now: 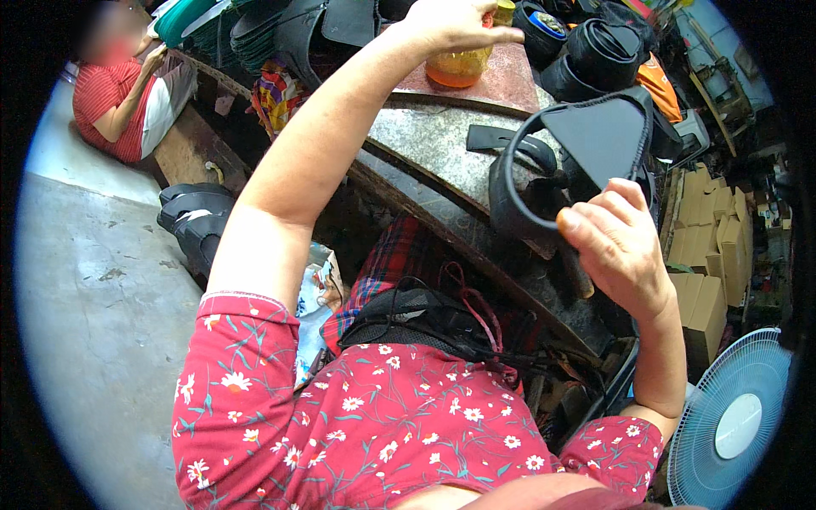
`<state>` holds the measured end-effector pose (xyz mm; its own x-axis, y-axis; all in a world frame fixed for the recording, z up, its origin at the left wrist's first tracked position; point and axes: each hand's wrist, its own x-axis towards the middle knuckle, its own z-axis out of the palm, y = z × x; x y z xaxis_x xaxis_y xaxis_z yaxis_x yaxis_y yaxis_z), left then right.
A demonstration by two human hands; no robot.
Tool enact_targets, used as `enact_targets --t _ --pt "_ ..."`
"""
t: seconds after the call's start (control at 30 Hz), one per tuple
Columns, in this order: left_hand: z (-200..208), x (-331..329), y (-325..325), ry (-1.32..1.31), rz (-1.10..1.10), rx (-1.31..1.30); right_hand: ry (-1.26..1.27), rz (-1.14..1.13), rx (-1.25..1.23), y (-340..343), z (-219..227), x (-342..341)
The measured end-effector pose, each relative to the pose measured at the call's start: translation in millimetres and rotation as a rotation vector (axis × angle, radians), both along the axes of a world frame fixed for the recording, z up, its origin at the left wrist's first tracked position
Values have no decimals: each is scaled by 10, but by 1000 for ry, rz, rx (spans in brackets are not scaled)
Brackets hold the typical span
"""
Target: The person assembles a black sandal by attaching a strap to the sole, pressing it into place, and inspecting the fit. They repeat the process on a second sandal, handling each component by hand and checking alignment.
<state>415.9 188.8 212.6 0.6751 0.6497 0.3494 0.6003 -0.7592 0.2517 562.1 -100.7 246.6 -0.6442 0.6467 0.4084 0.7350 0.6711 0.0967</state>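
Observation:
My right hand point(625, 246) grips the near edge of a black, bag-like rubber piece point(595, 132), which has a rounded open rim and a flat panel. It is tilted above the workbench point(416, 136). Stretched to the far side, my left hand point(455, 30) is at a glass jar of yellow-orange liquid point(459, 68). Its thumb points right and its fingers are curled; a bit of red shows by them, but what they hold is unclear. Beneath the rubber piece lie a black strap-like piece point(501, 140) and a tool with a wooden handle point(578, 276), its head partly hidden.
Black rubber rolls point(599, 55) and stacked black pieces point(263, 34) crowd the bench's far side. Another person point(115, 98) sits at far left. Cardboard boxes point(710, 229) and a fan point(735, 425) stand on the right. Black pieces point(200, 221) rest beside the bench's left side.

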Motion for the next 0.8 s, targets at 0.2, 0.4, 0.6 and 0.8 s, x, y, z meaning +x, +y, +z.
enact_targets --t 0.2,0.4,0.6,0.8 --pt "10 172 306 -63 -280 -19 90 71 -56 131 -131 -5" --pt "-110 307 396 -237 -241 -36 87 42 -45 183 -275 77" --pt "-106 393 287 246 -1 189 -41 -45 -104 110 -350 125" --pt "-115 388 123 -419 189 499 -118 -81 -236 23 -460 3"
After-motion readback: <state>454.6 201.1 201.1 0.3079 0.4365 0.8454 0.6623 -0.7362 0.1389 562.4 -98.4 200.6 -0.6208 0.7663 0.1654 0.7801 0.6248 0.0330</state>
